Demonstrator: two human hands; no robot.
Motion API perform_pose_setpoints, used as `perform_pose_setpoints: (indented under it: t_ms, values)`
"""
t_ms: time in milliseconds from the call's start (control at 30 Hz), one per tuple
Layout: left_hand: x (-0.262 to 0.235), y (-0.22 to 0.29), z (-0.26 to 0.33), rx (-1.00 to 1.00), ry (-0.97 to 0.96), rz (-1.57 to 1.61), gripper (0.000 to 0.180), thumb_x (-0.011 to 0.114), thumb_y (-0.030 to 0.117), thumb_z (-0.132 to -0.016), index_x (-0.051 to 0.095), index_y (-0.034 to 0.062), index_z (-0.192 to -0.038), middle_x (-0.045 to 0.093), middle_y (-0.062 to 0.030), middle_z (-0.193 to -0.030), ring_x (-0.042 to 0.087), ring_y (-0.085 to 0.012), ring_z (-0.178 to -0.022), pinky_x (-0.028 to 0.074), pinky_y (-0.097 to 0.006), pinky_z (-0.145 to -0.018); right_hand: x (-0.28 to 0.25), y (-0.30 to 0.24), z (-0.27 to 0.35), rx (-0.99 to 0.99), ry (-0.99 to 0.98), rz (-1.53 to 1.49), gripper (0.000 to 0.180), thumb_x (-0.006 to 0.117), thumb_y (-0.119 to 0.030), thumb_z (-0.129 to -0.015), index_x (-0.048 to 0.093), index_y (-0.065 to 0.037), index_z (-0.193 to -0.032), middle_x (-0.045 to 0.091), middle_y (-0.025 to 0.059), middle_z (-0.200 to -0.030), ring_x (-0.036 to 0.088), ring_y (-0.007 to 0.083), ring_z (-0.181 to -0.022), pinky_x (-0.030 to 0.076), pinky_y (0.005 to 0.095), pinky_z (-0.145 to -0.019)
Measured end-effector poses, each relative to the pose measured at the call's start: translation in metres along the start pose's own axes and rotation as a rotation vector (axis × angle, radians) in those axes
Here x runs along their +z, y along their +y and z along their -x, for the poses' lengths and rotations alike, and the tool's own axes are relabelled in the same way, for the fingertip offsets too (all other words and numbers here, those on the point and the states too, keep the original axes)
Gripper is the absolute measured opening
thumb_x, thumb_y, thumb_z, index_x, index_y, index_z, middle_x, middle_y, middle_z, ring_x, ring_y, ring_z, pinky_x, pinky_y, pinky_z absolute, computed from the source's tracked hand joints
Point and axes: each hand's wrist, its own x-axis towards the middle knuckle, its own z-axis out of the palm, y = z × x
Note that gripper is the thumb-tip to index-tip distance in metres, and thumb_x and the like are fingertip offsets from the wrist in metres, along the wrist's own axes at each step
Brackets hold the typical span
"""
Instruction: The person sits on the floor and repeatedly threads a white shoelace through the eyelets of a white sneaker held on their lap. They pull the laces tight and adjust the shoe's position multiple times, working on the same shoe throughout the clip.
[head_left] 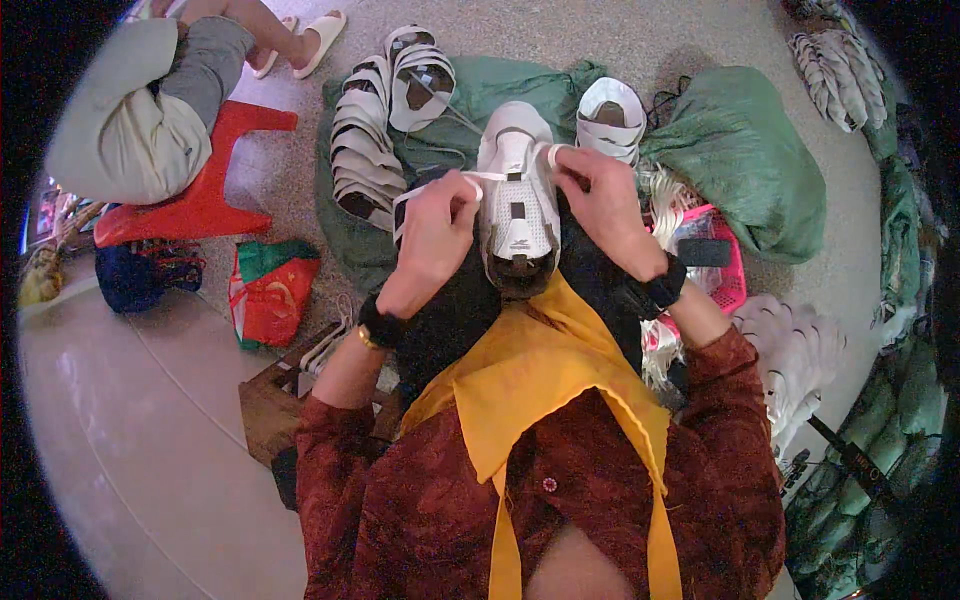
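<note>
A white shoe upper point(533, 228) with a perforated tongue stands between my knees, over my yellow apron point(560, 335). A flat white shoelace point(490, 176) runs across its opening. On its left side, my left hand point(437, 232) is closed with the lace pinched between thumb and fingers. My right hand point(606, 208) is closed at the other side, and a white loop of lace shows at its fingertips. How the lace passes through the eyelets is too small to make out.
Ahead, a row of nested white shoe uppers point(362, 145) and a single white upper point(610, 112) lie on green sacking point(500, 82). At right are a pink basket point(732, 262) of laces and a full green sack point(750, 160). A person sits on a red stool point(235, 150) at left.
</note>
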Motion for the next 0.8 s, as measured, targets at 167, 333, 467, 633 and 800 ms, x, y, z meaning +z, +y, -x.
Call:
perform_pose_setpoints:
  t_ms: [167,333,467,633,800]
  values:
    - [0.009,-0.002,-0.012,-0.014,0.048,0.088,0.007,0.064,-0.002,-0.09,0.058,0.0014,-0.091,0.062,-0.0058,-0.08,0.055,-0.0115,-0.068,0.048,-0.028,-0.065,0.006,0.009,-0.003,0.211,0.026,-0.319,0.024,0.072,-0.002,-0.084,0.075,-0.005,-0.108,0.073,0.0104,-0.081,0.068,0.0163,-0.072,0.054,0.0309,-0.066]
    - [0.008,-0.004,-0.016,-0.038,0.033,0.146,0.01,0.067,-0.002,-0.087,0.059,0.0019,-0.093,0.064,-0.0088,-0.078,0.064,-0.0141,-0.07,0.051,-0.031,-0.065,0.013,0.015,-0.001,0.252,0.043,-0.497,0.025,0.074,-0.002,-0.085,0.077,-0.005,-0.11,0.075,0.0033,-0.081,0.066,0.0077,-0.071,0.054,0.025,-0.066]
    - [0.008,-0.008,-0.018,-0.073,0.008,0.231,0.005,0.068,0.001,-0.089,0.062,0.0014,-0.089,0.063,-0.0043,-0.08,0.062,-0.0105,-0.075,0.05,-0.027,-0.069,0.017,0.018,-0.001,0.264,0.051,-0.494,0.022,0.074,-0.002,-0.085,0.077,-0.005,-0.107,0.074,0.003,-0.079,0.065,0.0073,-0.069,0.054,0.0252,-0.065]
    - [0.007,-0.005,-0.02,-0.146,-0.023,0.326,0.005,0.068,0.002,-0.09,0.063,0.0008,-0.089,0.068,-0.0045,-0.088,0.064,-0.0108,-0.081,0.052,-0.026,-0.076,0.019,0.013,-0.001,0.224,0.072,-0.428,0.014,0.074,-0.003,-0.084,0.074,-0.002,-0.099,0.072,0.0048,-0.075,0.064,0.0097,-0.064,0.052,0.0273,-0.06]
    - [0.012,-0.019,-0.023,-0.127,-0.022,0.475,0.006,0.065,-0.002,-0.091,0.061,0.0009,-0.092,0.073,-0.0084,-0.101,0.065,-0.0121,-0.087,0.053,-0.027,-0.083,0.011,-0.002,-0.01,0.013,0.018,-0.208,0.012,0.073,-0.004,-0.083,0.065,0.0,-0.09,0.064,0.0102,-0.07,0.061,0.0153,-0.06,0.048,0.031,-0.057]
